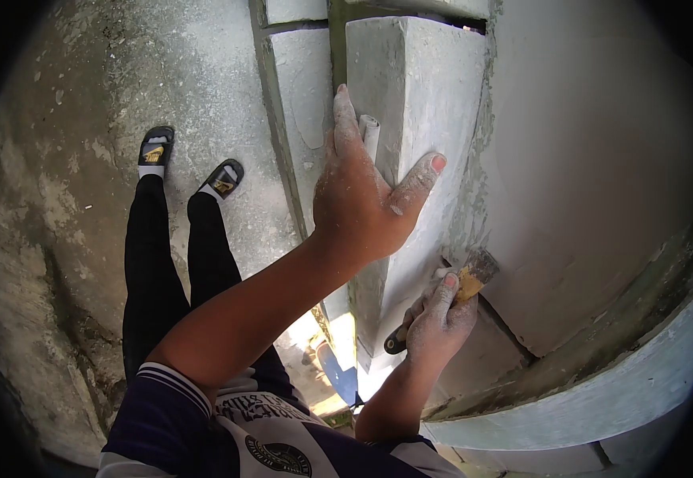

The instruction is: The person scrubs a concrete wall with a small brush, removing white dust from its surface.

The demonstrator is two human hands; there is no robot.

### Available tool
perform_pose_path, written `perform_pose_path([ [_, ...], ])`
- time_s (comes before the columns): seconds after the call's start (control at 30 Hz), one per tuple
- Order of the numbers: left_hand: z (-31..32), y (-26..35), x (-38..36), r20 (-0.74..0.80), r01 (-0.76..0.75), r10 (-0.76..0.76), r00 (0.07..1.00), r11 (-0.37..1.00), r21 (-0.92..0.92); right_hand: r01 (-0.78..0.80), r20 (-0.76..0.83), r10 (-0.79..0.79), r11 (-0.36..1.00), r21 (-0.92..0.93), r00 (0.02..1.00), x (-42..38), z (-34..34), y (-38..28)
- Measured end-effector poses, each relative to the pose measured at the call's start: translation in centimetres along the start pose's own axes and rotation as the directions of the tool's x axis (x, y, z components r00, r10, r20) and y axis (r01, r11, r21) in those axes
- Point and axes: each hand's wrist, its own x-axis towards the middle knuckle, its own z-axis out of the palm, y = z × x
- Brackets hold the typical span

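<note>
My left hand (pixel 366 203), dusted with white, is spread against a pale, square-edged pillar (pixel 442 88), its thumb and index finger wide apart. Between them a short whitish cylinder (pixel 369 135) sticks out from behind the hand; whether the hand touches it is hidden. Lower and to the right, my right hand (pixel 440 323) is closed round a paintbrush (pixel 478 275). The brush has dusty bristles pointing up and right towards the wall, a yellowish middle part and a dark handle end showing below the fingers. White powder covers the fingers of this hand too.
A smooth grey wall surface (pixel 593 183) fills the right side, with a curved pale ledge (pixel 585 414) below it. On the left are stained concrete ground (pixel 76 159) and my feet in dark sandals (pixel 155 151). A blue object (pixel 337 374) lies in bright light near my body.
</note>
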Motion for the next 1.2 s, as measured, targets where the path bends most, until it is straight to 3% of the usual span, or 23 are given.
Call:
perform_pose_path([
  [0.2, 0.2, -0.1, -0.1, 0.004, 0.017, -0.017, 1.0, 0.998, -0.063, -0.087, 0.019, 0.085, 0.994, 0.074, 0.996, 0.2, 0.4, -1.9],
  [0.37, -0.1, -0.2, -0.3, -0.016, -0.043, 0.046, 0.999, 0.99, 0.132, -0.062, 0.043, 0.061, 0.998, 0.031, 0.997, -0.4, -0.6, 0.1],
  [0.47, 0.1, -0.1, -0.3, 0.009, 0.03, -0.03, 1.0, 0.999, -0.039, -0.116, 0.01, 0.115, 0.993, 0.02, 0.993, 0.2, 0.8, -2.7],
  [0.57, 0.0, 0.0, -0.2, 0.0, -0.011, 0.011, 1.0, 1.0, 0.001, -0.056, 0.022, 0.054, 0.996, 0.074, 0.998, 0.2, 0.5, -0.6],
  [0.7, -0.1, -0.2, -0.2, -0.004, -0.012, 0.012, 1.0, 1.0, 0.028, -0.089, 0.081, 0.088, 0.996, 0.008, 0.993, -0.1, -0.6, 1.5],
  [0.8, 0.0, 0.0, -0.4, 0.006, -0.013, 0.013, 1.0, 1.0, 0.01, -0.13, 0.053, 0.128, 0.99, 0.046, 0.99, 0.2, 0.7, -2.2],
  [0.9, 0.0, 0.1, -0.3, -0.006, -0.04, 0.04, 0.999, 0.999, 0.011, -0.133, 0.059, 0.125, 0.981, 0.145, 0.99, -0.2, 0.8, -1.4],
  [1.07, -0.2, 0.2, -0.2, -0.008, -0.019, 0.019, 1.0, 0.995, 0.094, -0.17, 0.089, 0.164, 0.982, 0.076, 0.983, -0.7, -0.1, 0.1],
  [1.2, 0.1, -0.3, -0.2, -0.008, -0.02, 0.02, 1.0, 0.999, -0.034, -0.133, 0.094, 0.124, 0.986, 0.096, 0.988, -0.4, -0.5, 0.9],
])
